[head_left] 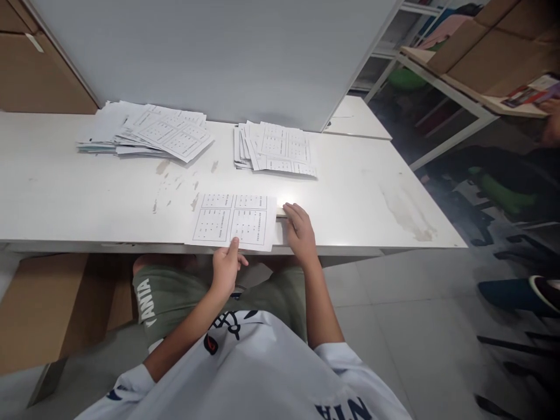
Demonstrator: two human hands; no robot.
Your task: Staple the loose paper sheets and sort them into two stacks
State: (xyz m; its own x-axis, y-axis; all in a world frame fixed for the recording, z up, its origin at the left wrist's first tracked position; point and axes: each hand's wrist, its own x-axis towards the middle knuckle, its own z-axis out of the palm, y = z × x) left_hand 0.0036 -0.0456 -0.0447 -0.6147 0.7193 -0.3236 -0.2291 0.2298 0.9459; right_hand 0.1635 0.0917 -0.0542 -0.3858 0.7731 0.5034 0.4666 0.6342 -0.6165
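A printed paper sheet (pixel 231 224) with boxed text lies at the table's front edge, slightly overhanging it. My left hand (pixel 226 265) pinches its near edge, thumb on top and the other fingers below. At the sheet's right side, my right hand (pixel 300 232) has its fingers together on the end of a pale, narrow flat strip (pixel 281 212). The strip seems to run under the sheet, so most of it is hidden and its kind cannot be made out.
Behind the sheet lie a loose pile of printed papers (pixel 168 131) at left and a smaller stack (pixel 284 146) at right. A grey partition (pixel 210 58) rises along the back of the white table (pixel 350 204). Cardboard boxes (pixel 44 76) stand left; another person's hand (pixel 552 119) shows far right.
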